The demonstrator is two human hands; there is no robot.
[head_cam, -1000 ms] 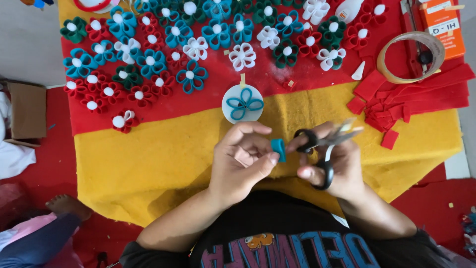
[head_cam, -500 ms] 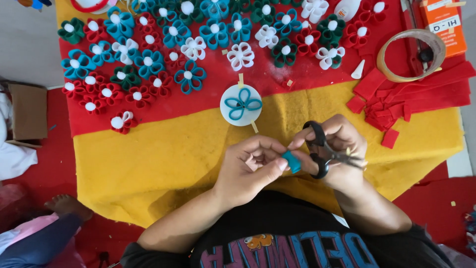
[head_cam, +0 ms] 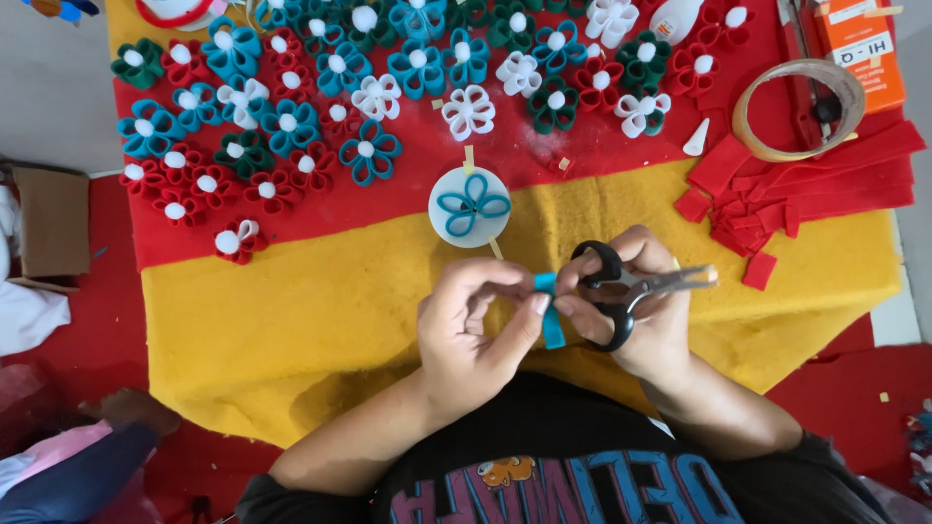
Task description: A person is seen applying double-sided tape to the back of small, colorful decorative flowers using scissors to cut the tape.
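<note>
Finished felt flowers [head_cam: 262, 126] crowd the upper left of the frame. At centre, the left hand [head_cam: 476, 325] pinches a teal felt strip [head_cam: 549, 309] over the yellow cloth [head_cam: 291, 320]. The right hand [head_cam: 641, 311] grips shut black-handled scissors [head_cam: 621, 288] (blades pointing right); best kept clear while fingertips fold the strip evenly.

Red floor mat [head_cam: 97, 320], pale floor [head_cam: 49, 87], cardboard box [head_cam: 53, 223] at left
</note>
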